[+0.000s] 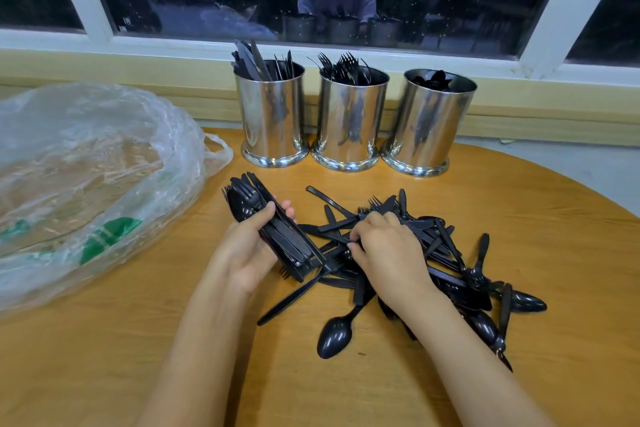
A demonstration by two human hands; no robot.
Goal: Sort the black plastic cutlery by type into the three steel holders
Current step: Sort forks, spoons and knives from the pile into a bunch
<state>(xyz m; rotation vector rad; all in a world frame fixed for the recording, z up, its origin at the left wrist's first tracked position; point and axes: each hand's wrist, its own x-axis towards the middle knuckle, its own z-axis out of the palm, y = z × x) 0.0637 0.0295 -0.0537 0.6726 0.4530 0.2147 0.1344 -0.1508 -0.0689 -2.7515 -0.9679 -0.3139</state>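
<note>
L hand [247, 250] gripping, thumb on top; R hand [391, 250] palm-down, fingers curled.

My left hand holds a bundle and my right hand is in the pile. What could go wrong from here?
1. The bundle in the left hand seems to mix spoons and forks; put whole into the fork holder, it would spoil the sorting.
2. The pile is tangled; the right hand pulling one piece may scatter others.

bare table [519, 218] right of cutlery pile [433, 253].
</note>
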